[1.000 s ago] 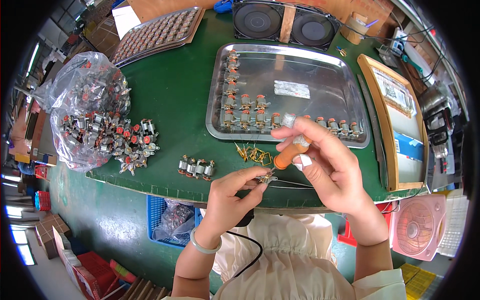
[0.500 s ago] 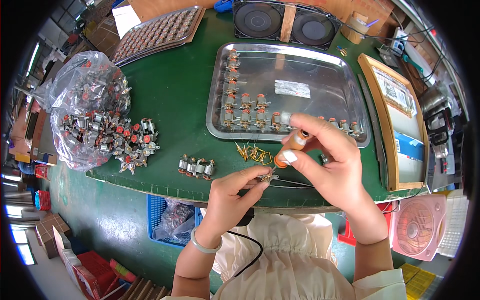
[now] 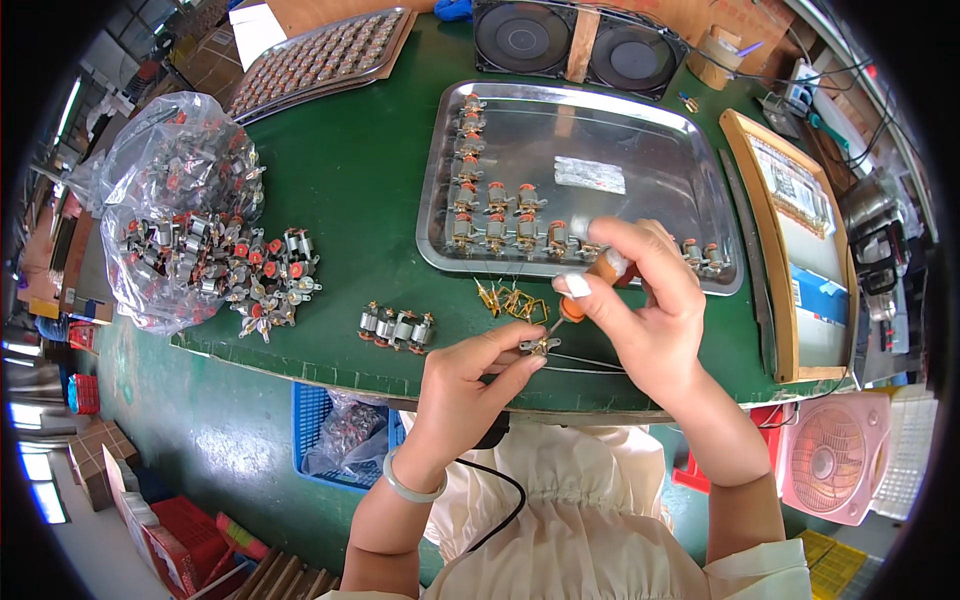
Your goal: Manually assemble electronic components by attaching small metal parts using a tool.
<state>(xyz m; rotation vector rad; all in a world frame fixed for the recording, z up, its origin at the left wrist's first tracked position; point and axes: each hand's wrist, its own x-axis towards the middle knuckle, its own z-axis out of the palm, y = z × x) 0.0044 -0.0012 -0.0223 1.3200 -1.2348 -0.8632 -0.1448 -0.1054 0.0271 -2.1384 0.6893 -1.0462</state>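
Observation:
Between the thumb and fingers of my left hand (image 3: 470, 385) is a small metal component with flat tabs (image 3: 541, 346), held just above the table's front edge. My right hand (image 3: 660, 320) grips a screwdriver (image 3: 606, 267) with an orange-and-clear handle, tilted down to the left. Its thin shaft reaches the component; whether the tip touches is too small to tell. Close beyond my hands lie brass-coloured wire frames (image 3: 517, 304). Left of them stands a short row of silver cylinders with red ends (image 3: 397, 327). Behind, a metal tray (image 3: 430, 215) holds more such components (image 3: 495, 231) in rows.
A clear plastic bag (image 3: 150, 150) spills a pile of components (image 3: 270, 285) at left. A filled tray (image 3: 330, 60) and twin black fans (image 3: 520, 38) stand at the back. A wooden-framed box (image 3: 845, 340) is at right; a blue basket (image 3: 312, 430) sits below the table edge.
My right hand has shifted slightly and turned, lifting the screwdriver handle up and to the right, so more of its shaft shows. The component in my left hand is more exposed.

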